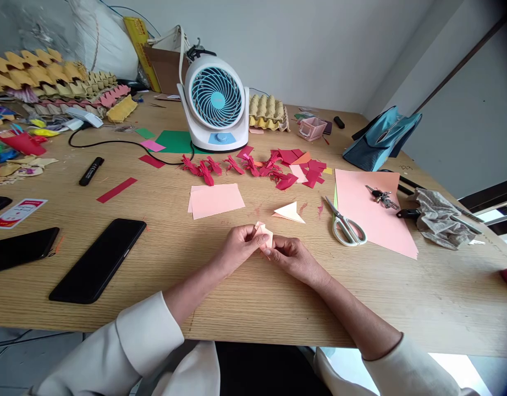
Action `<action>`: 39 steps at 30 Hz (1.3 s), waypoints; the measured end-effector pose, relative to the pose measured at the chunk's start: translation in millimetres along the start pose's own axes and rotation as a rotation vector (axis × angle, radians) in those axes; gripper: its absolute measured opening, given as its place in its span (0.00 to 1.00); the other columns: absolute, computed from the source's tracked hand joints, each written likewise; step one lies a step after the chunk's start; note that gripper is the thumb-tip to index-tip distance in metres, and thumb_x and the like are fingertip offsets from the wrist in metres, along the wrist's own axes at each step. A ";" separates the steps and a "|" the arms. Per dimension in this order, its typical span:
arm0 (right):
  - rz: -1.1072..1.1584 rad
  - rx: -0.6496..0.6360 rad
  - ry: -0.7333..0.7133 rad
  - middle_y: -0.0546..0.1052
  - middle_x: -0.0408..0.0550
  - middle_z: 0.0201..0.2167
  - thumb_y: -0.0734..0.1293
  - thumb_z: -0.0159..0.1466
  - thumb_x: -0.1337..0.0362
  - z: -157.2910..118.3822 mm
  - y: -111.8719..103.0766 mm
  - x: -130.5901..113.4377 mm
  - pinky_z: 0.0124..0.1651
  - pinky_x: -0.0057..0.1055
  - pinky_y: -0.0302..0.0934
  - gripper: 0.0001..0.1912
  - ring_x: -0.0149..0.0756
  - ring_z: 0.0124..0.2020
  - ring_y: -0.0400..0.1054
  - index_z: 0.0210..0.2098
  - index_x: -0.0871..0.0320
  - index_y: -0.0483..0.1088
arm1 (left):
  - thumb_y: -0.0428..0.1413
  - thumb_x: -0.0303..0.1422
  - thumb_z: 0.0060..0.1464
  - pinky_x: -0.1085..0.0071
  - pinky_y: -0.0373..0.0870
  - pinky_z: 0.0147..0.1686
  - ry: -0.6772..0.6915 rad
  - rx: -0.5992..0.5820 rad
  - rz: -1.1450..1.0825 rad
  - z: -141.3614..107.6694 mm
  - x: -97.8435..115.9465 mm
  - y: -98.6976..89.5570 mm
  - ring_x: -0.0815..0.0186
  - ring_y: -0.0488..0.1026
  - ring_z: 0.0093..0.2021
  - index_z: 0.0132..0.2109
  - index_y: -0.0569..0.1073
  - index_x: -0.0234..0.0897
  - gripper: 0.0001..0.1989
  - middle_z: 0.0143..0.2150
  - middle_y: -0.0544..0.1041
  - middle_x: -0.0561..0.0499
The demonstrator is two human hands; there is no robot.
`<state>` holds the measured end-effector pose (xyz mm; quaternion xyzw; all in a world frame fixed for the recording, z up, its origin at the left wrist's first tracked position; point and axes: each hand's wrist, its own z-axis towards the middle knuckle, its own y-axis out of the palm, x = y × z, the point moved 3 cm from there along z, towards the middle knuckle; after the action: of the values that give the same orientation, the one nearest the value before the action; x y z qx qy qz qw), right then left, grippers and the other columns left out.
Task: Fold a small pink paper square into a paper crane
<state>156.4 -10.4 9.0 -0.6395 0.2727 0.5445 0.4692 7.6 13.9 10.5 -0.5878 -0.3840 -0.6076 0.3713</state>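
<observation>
Between my two hands is a small folded piece of pale pink paper (265, 236), held just above the table near its front edge. My left hand (241, 246) pinches it from the left, thumb across its face. From the right, my right hand (293, 256) grips its lower edge with thumb and fingers. Just beyond lies a folded cream-pink paper shape (290, 212) with pointed ends. Pink paper rectangles (218, 200) lie stacked behind my left hand. White-handled scissors (347, 226) rest to the right, blades pointing away.
Crumpled red paper pieces (274, 165) spread before a white fan (218, 99). Large pink sheets (371, 206) with keys (383, 197) lie right, near a blue bag (381, 140). A black phone (99, 261) and marker (91, 171) lie left. Egg trays (43, 74) are stacked far left.
</observation>
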 end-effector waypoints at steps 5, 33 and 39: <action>-0.008 0.014 0.015 0.57 0.38 0.22 0.64 0.65 0.45 0.4 0.6 3.6 0.28 0.28 0.45 0.24 0.27 0.25 0.49 0.24 0.58 0.60 | 0.59 0.44 0.53 0.73 0.60 0.32 0.015 0.098 0.114 -0.3 -2.7 -1.5 0.71 0.63 0.28 0.25 0.69 0.33 0.19 0.24 0.67 0.55; 0.157 0.150 0.001 0.71 0.44 0.27 0.68 0.63 0.47 0.7 -12.6 3.7 0.34 0.29 0.57 0.19 0.31 0.29 0.62 0.32 0.59 0.70 | 0.61 0.46 0.48 0.74 0.48 0.25 0.020 0.050 0.260 1.6 -9.8 -7.0 0.74 0.52 0.24 0.22 0.62 0.35 0.22 0.22 0.55 0.58; 0.203 0.169 -0.020 0.70 0.42 0.25 0.70 0.62 0.48 0.6 -9.4 11.3 0.31 0.29 0.54 0.19 0.29 0.26 0.60 0.29 0.59 0.69 | 0.61 0.43 0.50 0.74 0.49 0.25 0.091 0.048 0.336 2.1 -9.9 -6.8 0.73 0.53 0.25 0.22 0.62 0.35 0.22 0.22 0.56 0.58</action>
<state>167.1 -4.2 1.2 -0.5613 0.3764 0.5706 0.4666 2.7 18.7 0.4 -0.6064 -0.2776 -0.5536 0.4988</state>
